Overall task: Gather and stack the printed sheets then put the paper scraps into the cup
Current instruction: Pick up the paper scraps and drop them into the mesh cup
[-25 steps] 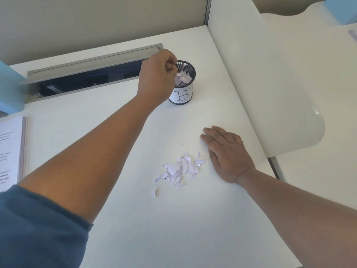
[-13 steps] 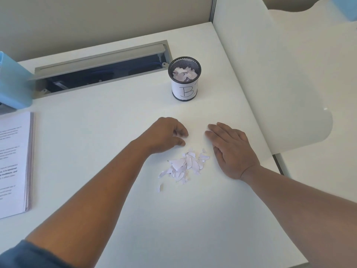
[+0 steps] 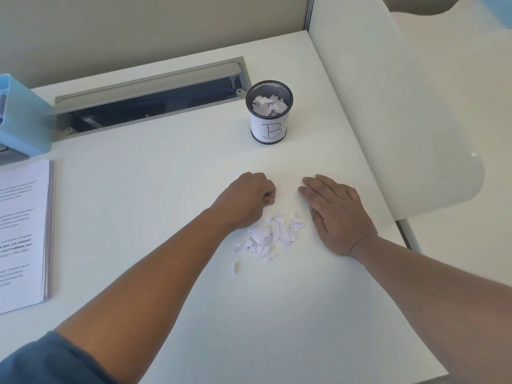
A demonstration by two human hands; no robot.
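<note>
A loose pile of paper scraps (image 3: 270, 235) is seen on the white surface (image 3: 166, 189), between the 2 hands. The left hand (image 3: 248, 199) is set at the pile's far-left edge, its fingers (image 3: 268, 195) curled under into a fist; whether any scrap is pinched inside cannot be told. The right hand (image 3: 336, 213) is laid flat just right of the pile, fingers straight and pressed to the surface. Farther back the mesh cup (image 3: 269, 115), marked "B", is stood upright and partly filled with scraps. The printed sheets (image 3: 23, 234) are stacked at the left edge.
</note>
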